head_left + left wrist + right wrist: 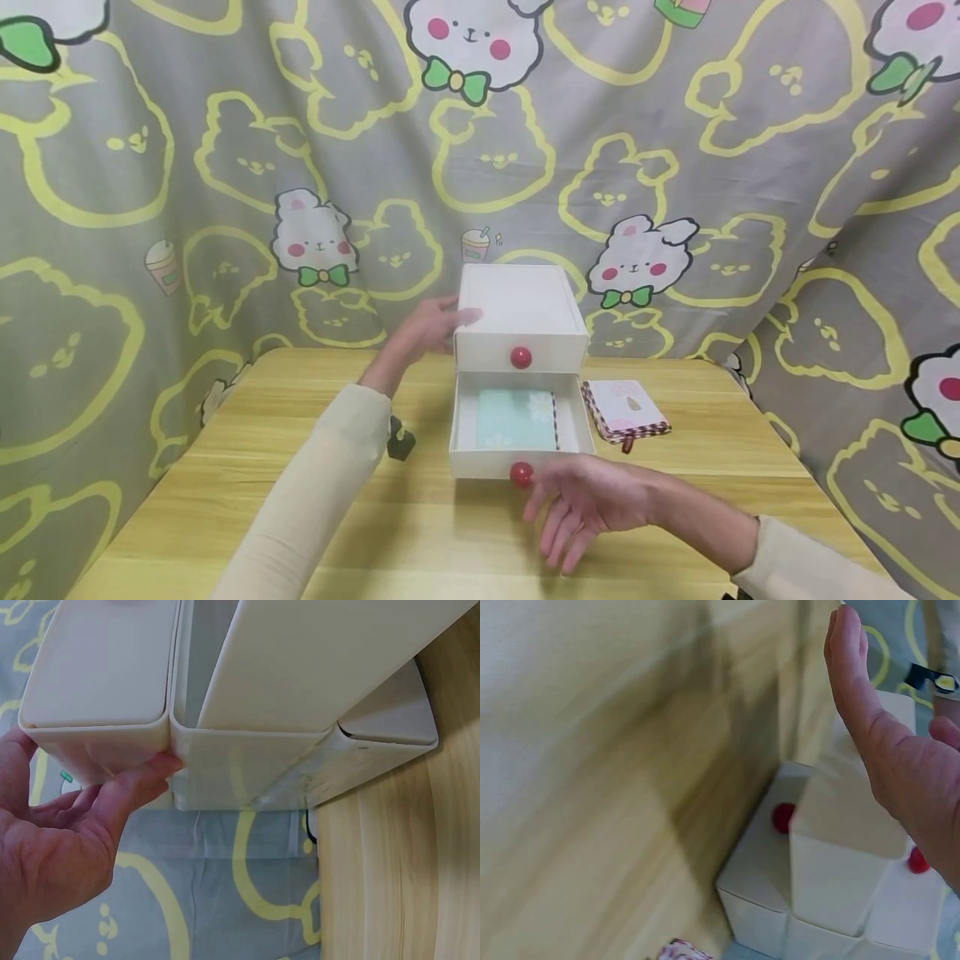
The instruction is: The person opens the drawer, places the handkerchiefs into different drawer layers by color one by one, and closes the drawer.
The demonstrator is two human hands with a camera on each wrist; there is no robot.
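A white drawer unit [521,296] with round red knobs stands on the table, three tiers high. Its middle drawer [480,464] is pulled out and has a mint-green notebook [517,419] with a white flower inside. My left hand [431,325] holds the unit's upper left edge, thumb on the top, fingers against the side panel [247,769]. In front of the pulled-out drawer hovers my right hand [596,500], fingers loose and holding nothing, close to the drawer's red knob [521,474]. The lower tier's knob [784,817] shows in the right wrist view.
Right of the unit lies a pale pink-and-white notebook [626,407] with a checked edge. The wooden table [300,433] backs onto a grey curtain [360,183] with yellow outlines and white rabbits.
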